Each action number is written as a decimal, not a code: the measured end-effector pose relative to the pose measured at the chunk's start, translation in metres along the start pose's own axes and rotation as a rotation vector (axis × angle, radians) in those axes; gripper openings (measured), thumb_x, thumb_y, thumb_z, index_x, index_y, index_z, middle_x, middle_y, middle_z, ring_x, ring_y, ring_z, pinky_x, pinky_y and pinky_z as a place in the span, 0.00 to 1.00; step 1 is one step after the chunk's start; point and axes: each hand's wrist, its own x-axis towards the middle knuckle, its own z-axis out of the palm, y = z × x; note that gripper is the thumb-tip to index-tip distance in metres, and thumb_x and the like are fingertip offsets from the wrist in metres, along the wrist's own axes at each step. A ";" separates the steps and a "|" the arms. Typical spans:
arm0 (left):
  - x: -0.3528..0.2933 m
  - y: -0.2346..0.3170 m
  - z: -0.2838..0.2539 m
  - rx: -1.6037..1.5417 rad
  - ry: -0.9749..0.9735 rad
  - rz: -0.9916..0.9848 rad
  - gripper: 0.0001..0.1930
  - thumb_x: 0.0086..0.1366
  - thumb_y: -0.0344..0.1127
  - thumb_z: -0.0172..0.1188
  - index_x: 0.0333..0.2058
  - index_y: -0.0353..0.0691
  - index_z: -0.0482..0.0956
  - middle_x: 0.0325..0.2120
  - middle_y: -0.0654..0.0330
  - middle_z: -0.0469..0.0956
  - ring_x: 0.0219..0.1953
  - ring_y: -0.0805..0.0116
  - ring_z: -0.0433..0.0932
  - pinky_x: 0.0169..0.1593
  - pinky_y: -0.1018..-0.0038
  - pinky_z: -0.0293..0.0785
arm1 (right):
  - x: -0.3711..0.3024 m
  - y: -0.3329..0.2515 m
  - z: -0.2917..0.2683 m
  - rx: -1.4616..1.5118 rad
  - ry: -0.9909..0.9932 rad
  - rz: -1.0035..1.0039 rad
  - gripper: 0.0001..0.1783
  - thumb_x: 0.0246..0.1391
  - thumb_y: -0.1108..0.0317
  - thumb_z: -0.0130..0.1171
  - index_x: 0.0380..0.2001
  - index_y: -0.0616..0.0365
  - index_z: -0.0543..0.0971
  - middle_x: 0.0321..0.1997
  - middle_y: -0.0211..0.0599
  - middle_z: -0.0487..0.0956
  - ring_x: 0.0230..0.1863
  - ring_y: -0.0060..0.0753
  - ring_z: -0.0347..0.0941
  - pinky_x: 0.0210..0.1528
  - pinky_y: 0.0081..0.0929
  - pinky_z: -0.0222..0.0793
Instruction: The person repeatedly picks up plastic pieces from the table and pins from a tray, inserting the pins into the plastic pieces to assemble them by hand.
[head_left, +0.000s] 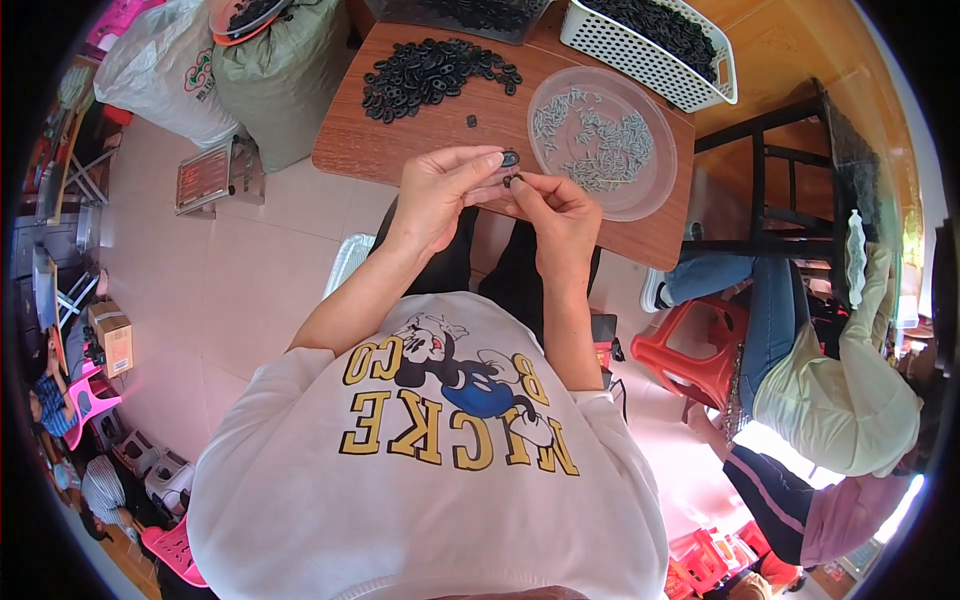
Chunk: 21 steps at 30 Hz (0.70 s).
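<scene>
Both hands meet over the near edge of a brown wooden table. My left hand is closed, pinching a small black oval piece between thumb and fingers. Just below that piece, my right hand pinches a tiny dark part, too small to name. Beyond my left hand lies a heap of black oval pieces, with one small black piece apart from it. A round clear plastic tray holds many small silver screws, just beyond my right hand.
A white perforated basket of black parts stands at the table's far right, beside a dark bin. Stuffed sacks and a low metal stool are at left. A red stool and a seated person are at right.
</scene>
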 end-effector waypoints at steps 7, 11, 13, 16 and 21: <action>-0.004 -0.007 0.001 0.086 0.013 0.084 0.09 0.58 0.25 0.59 0.37 0.27 0.78 0.33 0.50 0.79 0.34 0.65 0.80 0.39 0.71 0.80 | -0.003 0.004 -0.002 0.025 0.002 0.011 0.05 0.47 0.79 0.60 0.30 0.69 0.78 0.26 0.38 0.80 0.25 0.21 0.76 0.30 0.14 0.71; -0.008 -0.011 0.004 0.125 -0.001 0.143 0.09 0.58 0.25 0.59 0.37 0.27 0.78 0.32 0.51 0.79 0.31 0.67 0.80 0.38 0.74 0.79 | -0.003 0.005 -0.001 0.080 0.013 0.012 0.06 0.47 0.78 0.60 0.31 0.69 0.78 0.25 0.37 0.80 0.24 0.21 0.75 0.29 0.13 0.69; -0.011 -0.012 0.004 0.124 -0.011 0.147 0.09 0.58 0.25 0.59 0.37 0.27 0.78 0.32 0.51 0.79 0.30 0.67 0.80 0.38 0.74 0.79 | -0.004 0.003 0.000 0.100 0.025 0.008 0.07 0.47 0.78 0.60 0.32 0.69 0.78 0.25 0.37 0.80 0.24 0.21 0.75 0.29 0.13 0.69; -0.013 -0.013 0.002 0.150 -0.019 0.156 0.09 0.59 0.24 0.58 0.37 0.27 0.78 0.32 0.51 0.79 0.29 0.67 0.80 0.37 0.75 0.79 | -0.006 0.003 0.001 0.113 0.017 0.002 0.10 0.48 0.78 0.60 0.36 0.70 0.77 0.27 0.36 0.79 0.26 0.20 0.74 0.30 0.14 0.69; -0.011 -0.013 -0.005 0.208 -0.044 0.145 0.09 0.58 0.24 0.58 0.39 0.28 0.78 0.31 0.52 0.79 0.30 0.68 0.80 0.37 0.78 0.78 | -0.006 0.005 -0.004 0.029 -0.075 -0.040 0.16 0.49 0.78 0.58 0.44 0.69 0.76 0.29 0.33 0.79 0.28 0.17 0.73 0.32 0.13 0.69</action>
